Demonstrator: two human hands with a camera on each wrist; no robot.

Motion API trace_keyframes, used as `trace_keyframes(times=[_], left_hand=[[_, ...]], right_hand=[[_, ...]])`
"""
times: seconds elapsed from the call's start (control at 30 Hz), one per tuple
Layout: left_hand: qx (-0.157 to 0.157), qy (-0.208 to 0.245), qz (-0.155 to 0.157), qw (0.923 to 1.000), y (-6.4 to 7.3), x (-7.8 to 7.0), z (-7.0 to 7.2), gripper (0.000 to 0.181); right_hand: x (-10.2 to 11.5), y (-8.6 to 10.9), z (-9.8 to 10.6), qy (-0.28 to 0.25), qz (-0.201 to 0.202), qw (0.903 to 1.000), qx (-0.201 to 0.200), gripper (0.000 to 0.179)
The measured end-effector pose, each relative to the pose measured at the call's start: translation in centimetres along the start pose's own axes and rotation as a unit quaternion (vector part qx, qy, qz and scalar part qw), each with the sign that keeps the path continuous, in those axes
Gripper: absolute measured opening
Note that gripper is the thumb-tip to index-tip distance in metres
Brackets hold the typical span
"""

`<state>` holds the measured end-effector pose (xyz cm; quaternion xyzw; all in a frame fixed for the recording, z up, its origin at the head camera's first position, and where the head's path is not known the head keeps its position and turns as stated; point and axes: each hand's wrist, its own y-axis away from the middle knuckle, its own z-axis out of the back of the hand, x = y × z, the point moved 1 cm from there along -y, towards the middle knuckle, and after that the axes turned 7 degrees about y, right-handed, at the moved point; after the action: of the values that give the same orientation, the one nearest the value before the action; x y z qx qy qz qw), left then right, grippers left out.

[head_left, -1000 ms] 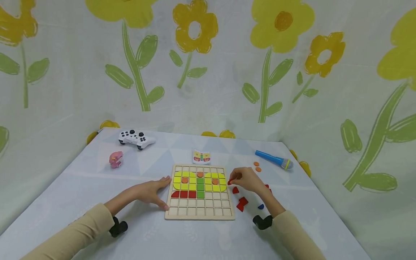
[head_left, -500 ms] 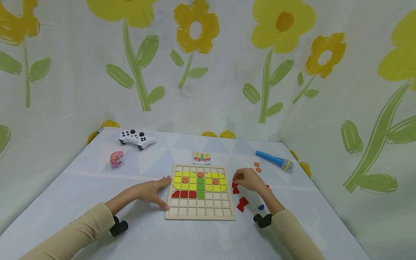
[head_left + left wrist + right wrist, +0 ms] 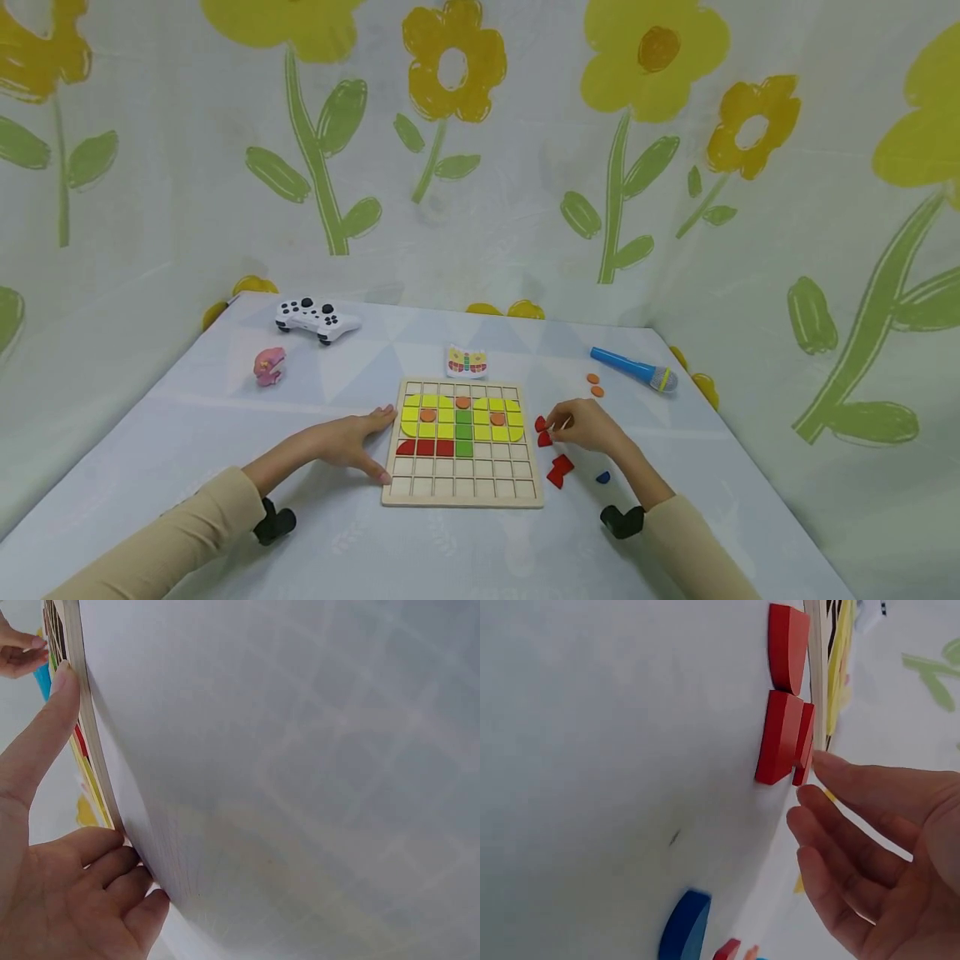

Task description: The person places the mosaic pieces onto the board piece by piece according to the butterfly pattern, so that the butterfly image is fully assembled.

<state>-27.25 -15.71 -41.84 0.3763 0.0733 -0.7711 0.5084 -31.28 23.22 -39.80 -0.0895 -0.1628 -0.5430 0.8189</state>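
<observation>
A wooden grid board (image 3: 462, 503) lies in front of me, with yellow, orange, green and red tiles set in its cells. My left hand (image 3: 348, 443) rests against its left side, thumb and fingers spread along the edge; the left wrist view shows the fingertips touching the board's rim (image 3: 96, 761). Right of the board, my right hand (image 3: 588, 425) hovers by two red curved-edge tiles (image 3: 544, 439). In the right wrist view its thumb and fingers are loosely bent, with nothing seen between them. More red tiles (image 3: 562, 463) lie nearer me, beside a blue half-round tile (image 3: 603, 477).
A small picture card (image 3: 467, 362) stands behind the board. Two orange discs (image 3: 593, 379) and a blue toy microphone (image 3: 633, 369) lie at the back right. At the back left are a white game controller (image 3: 315, 320) and a pink toy figure (image 3: 268, 367).
The right hand carried a red tile from the board's right edge, let it go by another red tile, and drew back slightly right. The left hand and board stayed put.
</observation>
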Motion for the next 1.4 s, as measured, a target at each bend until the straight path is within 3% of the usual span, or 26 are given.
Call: trace_keyframes(times=[0.17, 0.37, 0.83, 1.1, 1.4], left_hand=[[-0.001, -0.001, 0.003, 1.0, 0.0, 0.0, 0.1, 0.108], [0.0, -0.004, 0.005, 1.0, 0.0, 0.0, 0.1, 0.108], [0.0, -0.001, 0.003, 1.0, 0.1, -0.2, 0.1, 0.108], [0.002, -0.002, 0.003, 1.0, 0.1, -0.1, 0.1, 0.108], [0.0, -0.006, -0.005, 1.0, 0.1, -0.2, 0.1, 0.109]], right_hand=[[-0.5, 1.8, 0.3, -0.017, 0.044, 0.9979, 0.045, 0.014], [-0.6, 3.3, 0.3, -0.015, 0.06, 0.995, 0.079, 0.019], [-0.6, 3.2, 0.2, -0.029, 0.083, 0.9953, 0.04, 0.015], [2.0, 2.1, -0.3, -0.034, 0.103, 0.9939, -0.021, 0.011], [5.5, 0.4, -2.0, -0.074, 0.091, 0.993, -0.009, 0.014]])
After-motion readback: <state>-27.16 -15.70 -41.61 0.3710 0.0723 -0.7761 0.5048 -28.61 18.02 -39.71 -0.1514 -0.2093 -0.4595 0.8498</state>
